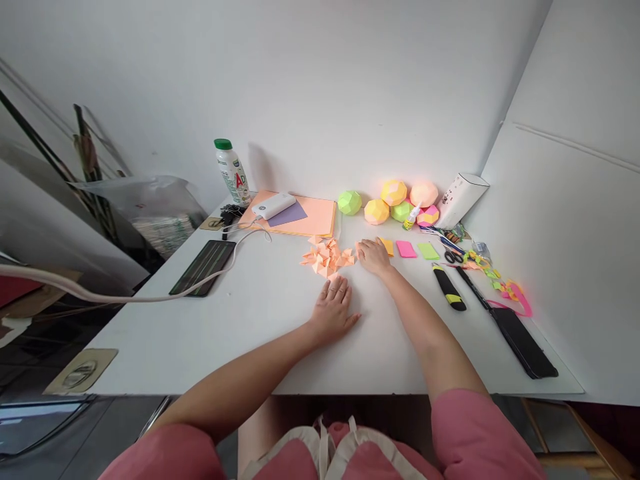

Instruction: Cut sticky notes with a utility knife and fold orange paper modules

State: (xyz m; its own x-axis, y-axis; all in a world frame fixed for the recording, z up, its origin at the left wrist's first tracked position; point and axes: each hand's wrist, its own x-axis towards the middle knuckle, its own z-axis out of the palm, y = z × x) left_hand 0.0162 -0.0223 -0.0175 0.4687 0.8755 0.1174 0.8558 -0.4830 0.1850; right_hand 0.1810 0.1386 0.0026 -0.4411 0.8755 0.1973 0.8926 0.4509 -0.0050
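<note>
My left hand (333, 310) lies flat on the white table, palm down with its fingers spread. Its fingertips are close to the lower edge of a loose pile of folded peach paper pieces (325, 257). To the right of that pile, my right hand (373, 255) rests on the table with its fingers somewhat apart, just left of an orange sticky-note pad (387, 247). A bit of peach paper shows at its fingertips. A pink pad (406, 249) and a light green pad (428, 251) sit farther right.
Paper balls (377, 211), a glue bottle (411, 217) and a white container (463, 200) stand behind. Scissors, a cutter (449, 287) and a black pouch (524, 341) lie right. Peach sheets (315, 215), a power bank (273, 206), phone (203, 268), bottle (233, 175) and cable are left.
</note>
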